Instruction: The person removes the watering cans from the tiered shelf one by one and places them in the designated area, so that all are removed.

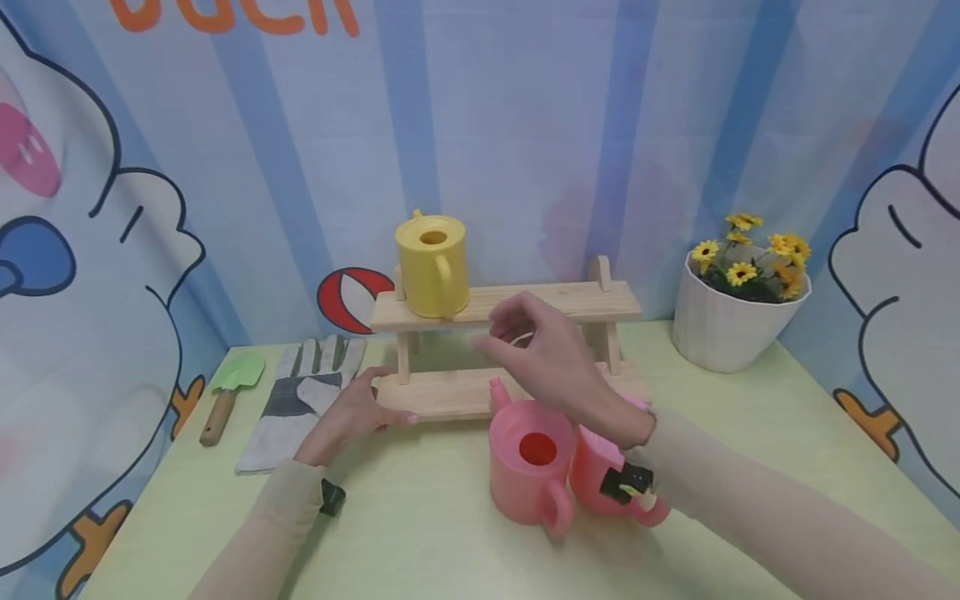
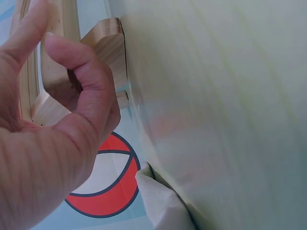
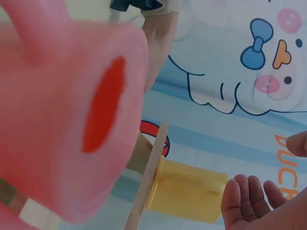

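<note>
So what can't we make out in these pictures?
Head: second pink can, opening hidden by the right arm.
Head: lower shelf, middle hidden by the right hand and front pink can.
Head: yellow can, spout mostly hidden behind its body.
Right wrist: nearest pink can, blurred, cut off by left edge.
Left wrist: glove, mostly cut off by bottom edge.

Backdrop: pale blue cloth, darker blue stripes. Orange lettering near 11 o'clock, cropped at top. Large white cartoon figures at 9 and 3 o'clock. Tabletop pale yellow-green, toward 6 o'clock. Light soft, even.
</note>
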`<state>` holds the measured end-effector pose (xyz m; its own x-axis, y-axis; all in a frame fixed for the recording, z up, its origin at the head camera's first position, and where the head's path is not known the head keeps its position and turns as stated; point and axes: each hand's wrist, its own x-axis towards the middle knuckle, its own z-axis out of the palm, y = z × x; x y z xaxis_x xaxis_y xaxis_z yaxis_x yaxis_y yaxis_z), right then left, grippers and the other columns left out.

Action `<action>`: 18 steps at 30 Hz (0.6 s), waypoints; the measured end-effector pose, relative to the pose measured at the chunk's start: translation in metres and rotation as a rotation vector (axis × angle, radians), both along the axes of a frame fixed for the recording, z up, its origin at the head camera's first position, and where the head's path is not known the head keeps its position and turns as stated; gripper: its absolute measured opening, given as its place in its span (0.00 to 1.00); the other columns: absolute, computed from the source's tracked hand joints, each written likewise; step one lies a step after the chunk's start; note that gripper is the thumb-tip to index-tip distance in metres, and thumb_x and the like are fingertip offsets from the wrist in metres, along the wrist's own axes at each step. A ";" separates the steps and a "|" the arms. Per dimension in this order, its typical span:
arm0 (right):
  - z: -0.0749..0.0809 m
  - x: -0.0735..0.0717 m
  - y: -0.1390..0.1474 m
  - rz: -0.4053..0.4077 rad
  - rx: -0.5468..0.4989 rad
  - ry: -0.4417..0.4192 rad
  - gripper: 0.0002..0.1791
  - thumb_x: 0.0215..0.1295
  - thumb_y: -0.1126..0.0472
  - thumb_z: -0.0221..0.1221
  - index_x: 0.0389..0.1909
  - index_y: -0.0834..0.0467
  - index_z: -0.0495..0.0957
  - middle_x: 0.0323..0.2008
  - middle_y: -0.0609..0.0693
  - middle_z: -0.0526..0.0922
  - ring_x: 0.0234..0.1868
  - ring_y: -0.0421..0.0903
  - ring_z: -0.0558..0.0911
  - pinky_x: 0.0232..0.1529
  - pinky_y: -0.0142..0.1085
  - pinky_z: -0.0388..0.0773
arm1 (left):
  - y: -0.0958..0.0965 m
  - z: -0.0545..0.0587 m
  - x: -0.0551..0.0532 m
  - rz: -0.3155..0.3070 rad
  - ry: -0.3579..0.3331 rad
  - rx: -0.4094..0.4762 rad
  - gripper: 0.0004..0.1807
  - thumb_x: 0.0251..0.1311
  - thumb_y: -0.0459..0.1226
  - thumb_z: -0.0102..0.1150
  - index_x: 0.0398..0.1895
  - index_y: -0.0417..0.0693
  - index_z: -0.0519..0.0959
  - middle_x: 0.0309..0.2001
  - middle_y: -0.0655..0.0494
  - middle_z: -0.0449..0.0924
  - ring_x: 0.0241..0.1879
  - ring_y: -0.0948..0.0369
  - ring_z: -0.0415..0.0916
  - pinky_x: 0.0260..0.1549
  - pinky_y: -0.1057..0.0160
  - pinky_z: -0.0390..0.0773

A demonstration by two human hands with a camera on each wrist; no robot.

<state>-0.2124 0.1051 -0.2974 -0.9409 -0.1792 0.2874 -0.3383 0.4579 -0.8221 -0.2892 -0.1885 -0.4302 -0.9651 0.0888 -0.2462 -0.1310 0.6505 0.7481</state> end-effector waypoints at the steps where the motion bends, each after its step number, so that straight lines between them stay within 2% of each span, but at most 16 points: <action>1: 0.002 -0.004 -0.002 -0.001 -0.003 0.001 0.18 0.72 0.52 0.70 0.56 0.54 0.80 0.48 0.52 0.88 0.48 0.48 0.87 0.56 0.44 0.86 | 0.000 0.000 0.000 -0.003 0.002 0.001 0.57 0.56 0.50 0.84 0.84 0.47 0.60 0.60 0.39 0.77 0.49 0.51 0.77 0.48 0.56 0.76; 7: 0.009 -0.025 -0.016 0.000 -0.012 -0.029 0.22 0.72 0.51 0.70 0.59 0.57 0.79 0.50 0.53 0.87 0.52 0.51 0.86 0.55 0.44 0.84 | -0.001 -0.001 0.000 -0.011 0.008 0.042 0.57 0.55 0.47 0.85 0.83 0.45 0.61 0.52 0.42 0.77 0.41 0.53 0.77 0.41 0.60 0.74; 18: 0.011 -0.065 -0.034 -0.039 -0.033 -0.056 0.23 0.72 0.52 0.70 0.58 0.61 0.78 0.50 0.56 0.85 0.53 0.52 0.85 0.54 0.44 0.82 | -0.002 0.000 0.002 -0.019 0.030 0.081 0.55 0.56 0.45 0.84 0.82 0.44 0.61 0.46 0.46 0.77 0.36 0.56 0.76 0.39 0.61 0.74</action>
